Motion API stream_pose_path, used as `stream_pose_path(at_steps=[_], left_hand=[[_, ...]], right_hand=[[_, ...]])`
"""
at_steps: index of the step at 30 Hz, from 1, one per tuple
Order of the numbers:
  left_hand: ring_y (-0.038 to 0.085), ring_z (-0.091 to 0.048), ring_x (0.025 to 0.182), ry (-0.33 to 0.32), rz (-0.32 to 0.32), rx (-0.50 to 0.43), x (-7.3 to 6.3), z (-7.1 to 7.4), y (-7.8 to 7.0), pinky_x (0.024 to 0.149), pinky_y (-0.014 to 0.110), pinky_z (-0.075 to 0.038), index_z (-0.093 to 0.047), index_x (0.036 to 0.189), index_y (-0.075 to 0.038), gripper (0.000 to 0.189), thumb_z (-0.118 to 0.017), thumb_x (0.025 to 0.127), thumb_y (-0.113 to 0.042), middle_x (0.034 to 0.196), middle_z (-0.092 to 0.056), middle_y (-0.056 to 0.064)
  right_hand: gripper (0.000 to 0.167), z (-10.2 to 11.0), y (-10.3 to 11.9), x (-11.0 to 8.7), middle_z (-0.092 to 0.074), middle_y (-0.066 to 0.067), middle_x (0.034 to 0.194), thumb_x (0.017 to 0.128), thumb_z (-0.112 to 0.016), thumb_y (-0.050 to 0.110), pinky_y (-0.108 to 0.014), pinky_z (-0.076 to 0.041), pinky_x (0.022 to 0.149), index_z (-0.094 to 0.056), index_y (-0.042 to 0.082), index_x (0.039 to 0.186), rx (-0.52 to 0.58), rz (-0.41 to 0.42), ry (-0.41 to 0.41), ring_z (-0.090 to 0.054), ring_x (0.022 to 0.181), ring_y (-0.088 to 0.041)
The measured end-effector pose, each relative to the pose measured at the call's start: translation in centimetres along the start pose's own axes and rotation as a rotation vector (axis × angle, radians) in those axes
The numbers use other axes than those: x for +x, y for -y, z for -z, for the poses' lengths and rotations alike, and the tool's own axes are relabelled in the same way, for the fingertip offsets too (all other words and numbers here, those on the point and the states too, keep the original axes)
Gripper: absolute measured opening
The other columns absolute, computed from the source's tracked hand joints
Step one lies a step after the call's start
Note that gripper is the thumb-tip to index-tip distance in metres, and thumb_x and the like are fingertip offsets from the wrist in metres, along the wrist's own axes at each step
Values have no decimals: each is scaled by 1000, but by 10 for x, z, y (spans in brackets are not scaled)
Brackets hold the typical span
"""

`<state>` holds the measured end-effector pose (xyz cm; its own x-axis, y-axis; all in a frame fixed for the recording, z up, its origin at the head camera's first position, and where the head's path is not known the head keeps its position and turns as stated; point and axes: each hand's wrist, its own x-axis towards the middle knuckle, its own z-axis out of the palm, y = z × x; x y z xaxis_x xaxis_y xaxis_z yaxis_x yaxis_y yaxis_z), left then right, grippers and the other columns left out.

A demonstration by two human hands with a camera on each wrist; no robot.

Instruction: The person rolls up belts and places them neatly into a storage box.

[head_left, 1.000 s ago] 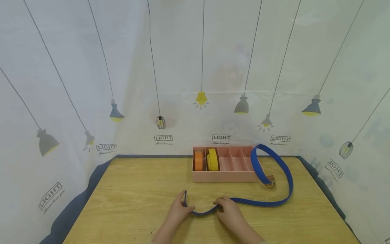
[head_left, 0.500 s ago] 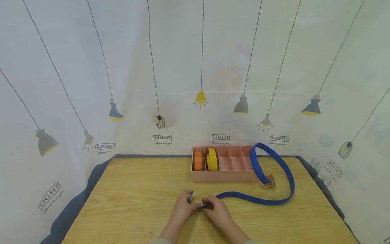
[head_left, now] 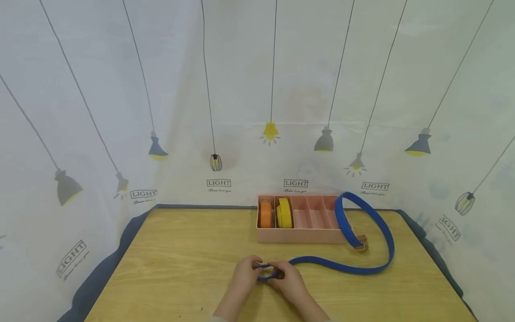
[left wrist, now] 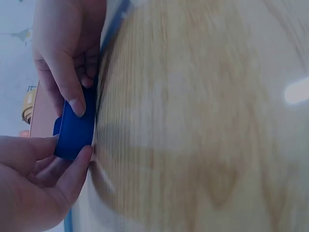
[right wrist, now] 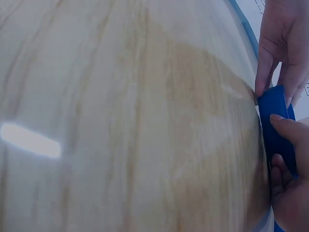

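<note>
A long blue belt point(head_left: 342, 267) winds over the table, its buckle point(head_left: 362, 243) lying in front of the box's right end and one loop draped over that end. My left hand point(head_left: 244, 275) pinches the belt's bent free end between thumb and fingers, as the left wrist view shows on the blue strap point(left wrist: 76, 133). Close beside it, my right hand point(head_left: 290, 281) grips the strap with the thumb on its near face point(right wrist: 275, 128). Between the hands the strap curves into a small loop. Some fingertips are hidden behind it.
At the back of the wooden table point(head_left: 181, 250) stands a pink divided box point(head_left: 301, 235). A rolled orange belt point(head_left: 266, 213) and a rolled yellow belt point(head_left: 284, 213) fill its two left compartments. Behind hangs a lamp-printed cloth point(head_left: 241, 89).
The right hand has slid left along the belt to meet the left hand. The belt's free end, upright before, now bends over toward the right hand. The head view has shifted slightly.
</note>
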<state>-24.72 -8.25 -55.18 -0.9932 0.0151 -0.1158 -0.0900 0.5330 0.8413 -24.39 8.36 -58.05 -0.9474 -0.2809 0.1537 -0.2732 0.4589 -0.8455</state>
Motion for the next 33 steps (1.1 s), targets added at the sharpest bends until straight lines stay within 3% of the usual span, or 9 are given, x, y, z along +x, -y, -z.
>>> stream_pose_path(at_steps=[2,6,10,15,20,26,29,33], left_hand=[[19,-62,76,-65,51,-71,-3,-2,1,64,33,-54,-67,104,1,18,-67,86,1,89,-66,7],[20,-64,72,-218,92,-100,-8,-8,-1,62,31,-54,-67,104,4,24,-73,81,-2,83,-67,8],[24,-67,77,-278,102,-70,-11,-16,-7,63,31,-56,-68,100,6,25,-77,78,-4,85,-69,11],[30,-69,88,-265,101,14,-9,-22,-13,68,35,-57,-71,98,4,26,-79,76,-6,94,-70,17],[38,-66,98,-263,47,85,-5,-20,-17,78,43,-56,-71,100,6,35,-84,71,-7,101,-69,22],[37,-66,94,-230,19,142,1,-17,-23,77,44,-55,-71,99,8,33,-82,70,-5,97,-69,22],[38,-64,98,-183,9,188,5,-20,-22,82,46,-54,-69,103,8,35,-80,73,-5,101,-68,23],[41,-62,103,-76,-55,175,9,-21,-16,85,49,-52,-65,111,10,39,-74,74,3,106,-66,25]], right_hand=[[36,-1,1,0,-63,-1,94,75,-82,9,-28,-48,70,-71,3,109,-45,-3,-20,-56,82,-14],[24,-3,2,-1,-63,3,92,74,-83,14,-29,-48,70,-73,7,95,-114,-18,-57,-57,81,-13],[15,-4,0,0,-61,6,88,75,-83,14,-32,-49,74,-73,11,85,-138,-21,-75,-59,82,-15],[10,-1,-2,1,-60,7,88,78,-78,10,-34,-50,77,-75,11,87,-129,-19,-29,-59,84,-15],[13,2,-3,3,-60,5,91,81,-74,3,-34,-50,77,-76,6,93,-101,-6,47,-59,86,-16],[17,7,-5,4,-63,-1,101,81,-73,0,-43,-50,87,-75,4,97,-110,62,67,-61,97,-26],[18,10,-8,5,-62,-4,106,80,-74,0,-42,-51,86,-74,5,97,-128,81,77,-60,99,-28],[30,17,-14,9,-59,-6,105,77,-78,2,-30,-51,73,-70,4,106,-128,103,83,-58,84,-17]])
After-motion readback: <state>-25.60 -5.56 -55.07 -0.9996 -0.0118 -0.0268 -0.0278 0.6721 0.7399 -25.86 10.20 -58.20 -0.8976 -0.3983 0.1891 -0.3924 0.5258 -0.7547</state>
